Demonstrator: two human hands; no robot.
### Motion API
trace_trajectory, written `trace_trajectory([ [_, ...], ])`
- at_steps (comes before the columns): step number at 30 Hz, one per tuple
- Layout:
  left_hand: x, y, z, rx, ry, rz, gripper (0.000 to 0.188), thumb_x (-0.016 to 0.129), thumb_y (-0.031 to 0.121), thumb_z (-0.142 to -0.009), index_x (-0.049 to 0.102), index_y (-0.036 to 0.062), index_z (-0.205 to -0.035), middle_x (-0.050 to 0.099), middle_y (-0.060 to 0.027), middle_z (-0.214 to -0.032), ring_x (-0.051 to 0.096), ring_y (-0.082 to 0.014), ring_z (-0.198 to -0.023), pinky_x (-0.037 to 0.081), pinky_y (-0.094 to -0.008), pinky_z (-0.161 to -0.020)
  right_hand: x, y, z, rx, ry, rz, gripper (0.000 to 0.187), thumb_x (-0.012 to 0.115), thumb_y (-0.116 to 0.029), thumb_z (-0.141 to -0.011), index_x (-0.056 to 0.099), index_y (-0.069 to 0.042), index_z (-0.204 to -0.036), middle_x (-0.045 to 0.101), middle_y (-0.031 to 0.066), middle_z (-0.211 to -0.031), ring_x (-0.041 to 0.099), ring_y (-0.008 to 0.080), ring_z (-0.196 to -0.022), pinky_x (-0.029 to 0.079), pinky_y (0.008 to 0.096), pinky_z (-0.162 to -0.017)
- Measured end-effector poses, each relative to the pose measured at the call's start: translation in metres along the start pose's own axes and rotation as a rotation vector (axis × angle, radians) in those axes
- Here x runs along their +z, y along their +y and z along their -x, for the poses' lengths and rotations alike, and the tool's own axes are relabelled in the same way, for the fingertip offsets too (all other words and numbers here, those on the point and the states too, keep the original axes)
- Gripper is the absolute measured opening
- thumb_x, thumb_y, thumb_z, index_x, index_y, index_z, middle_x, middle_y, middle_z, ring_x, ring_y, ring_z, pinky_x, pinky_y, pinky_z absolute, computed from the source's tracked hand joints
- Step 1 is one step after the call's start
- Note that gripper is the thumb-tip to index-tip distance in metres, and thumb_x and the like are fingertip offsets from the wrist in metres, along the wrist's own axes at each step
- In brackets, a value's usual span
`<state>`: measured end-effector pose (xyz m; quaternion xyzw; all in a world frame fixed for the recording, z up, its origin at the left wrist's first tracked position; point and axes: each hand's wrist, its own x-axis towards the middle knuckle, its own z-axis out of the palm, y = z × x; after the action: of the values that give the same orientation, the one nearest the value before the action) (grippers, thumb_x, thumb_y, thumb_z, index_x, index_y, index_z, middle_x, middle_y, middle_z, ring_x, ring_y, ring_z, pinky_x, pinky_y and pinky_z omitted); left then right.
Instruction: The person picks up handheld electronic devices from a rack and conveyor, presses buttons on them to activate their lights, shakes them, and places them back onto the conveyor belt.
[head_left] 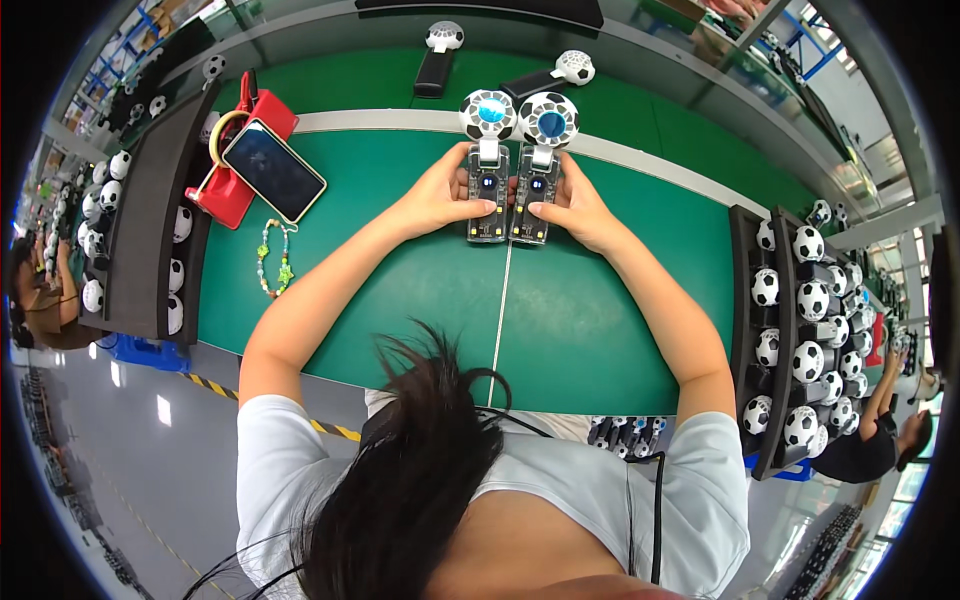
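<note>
Side by side above the green table, two handheld devices stand close together. Each has a clear-fronted dark body with a small lit display and a round soccer-ball head with a blue disc. My left hand is closed around the left soccer-ball-headed device, its thumb on the front. Around the right soccer-ball-headed device my right hand is closed in the same way, thumb on the front. The fingers behind both bodies are mostly hidden.
Beyond the devices lie two more soccer-ball-headed pieces, one upright and one slanted. At left are a phone on a red stand and a beaded strap. Racks of ball heads flank the table, the left rack and right rack.
</note>
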<state>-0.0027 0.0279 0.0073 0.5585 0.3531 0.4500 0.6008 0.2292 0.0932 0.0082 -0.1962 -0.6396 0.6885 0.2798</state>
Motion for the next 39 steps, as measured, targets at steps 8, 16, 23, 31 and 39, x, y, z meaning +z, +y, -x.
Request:
trace_trajectory([
  [8,0.002,-0.004,0.000,0.035,0.050,-0.062,0.070,0.069,0.002,-0.078,0.027,-0.0015,-0.134,0.052,-0.0186,-0.123,0.054,-0.0240,-0.117,0.044,-0.0396,-0.100,0.000,0.001,0.001,-0.037,-0.010,0.021,0.082,0.066,-0.004,-0.079,0.016,-0.005,-0.145,0.053,0.0189,-0.125,0.056,0.0260,-0.116,0.042,0.0413,-0.102],
  [16,0.003,-0.004,0.000,0.065,0.050,-0.072,0.071,0.069,0.003,-0.078,0.026,-0.0020,-0.134,0.052,-0.0181,-0.123,0.055,-0.0245,-0.116,0.043,-0.0401,-0.101,0.002,-0.005,0.002,-0.049,-0.043,0.049,0.081,0.067,-0.006,-0.079,0.016,0.002,-0.141,0.053,0.0199,-0.124,0.056,0.0259,-0.115,0.043,0.0400,-0.101],
  [23,0.004,-0.001,-0.002,0.034,0.024,0.004,0.071,0.069,0.003,-0.078,0.026,-0.0021,-0.135,0.051,-0.0184,-0.125,0.055,-0.0244,-0.116,0.044,-0.0399,-0.100,-0.002,-0.001,0.002,-0.031,-0.033,0.065,0.081,0.067,-0.007,-0.079,0.016,0.004,-0.140,0.052,0.0190,-0.124,0.054,0.0248,-0.117,0.041,0.0398,-0.102],
  [31,0.002,-0.005,-0.002,0.073,0.061,-0.102,0.070,0.069,0.004,-0.079,0.027,-0.0018,-0.135,0.051,-0.0184,-0.125,0.056,-0.0243,-0.115,0.044,-0.0392,-0.100,-0.003,-0.001,0.001,-0.009,0.003,0.017,0.081,0.070,-0.008,-0.077,0.019,0.003,-0.140,0.049,0.0188,-0.125,0.052,0.0241,-0.117,0.042,0.0392,-0.101],
  [39,-0.002,-0.010,-0.004,0.102,0.041,-0.056,0.078,0.071,0.006,-0.078,0.021,-0.0046,-0.137,0.055,-0.0199,-0.117,0.060,-0.0247,-0.108,0.049,-0.0372,-0.094,-0.003,0.002,-0.002,-0.015,-0.013,-0.042,0.085,0.070,-0.004,-0.075,0.018,-0.001,-0.143,0.051,0.0183,-0.127,0.053,0.0267,-0.119,0.040,0.0415,-0.104],
])
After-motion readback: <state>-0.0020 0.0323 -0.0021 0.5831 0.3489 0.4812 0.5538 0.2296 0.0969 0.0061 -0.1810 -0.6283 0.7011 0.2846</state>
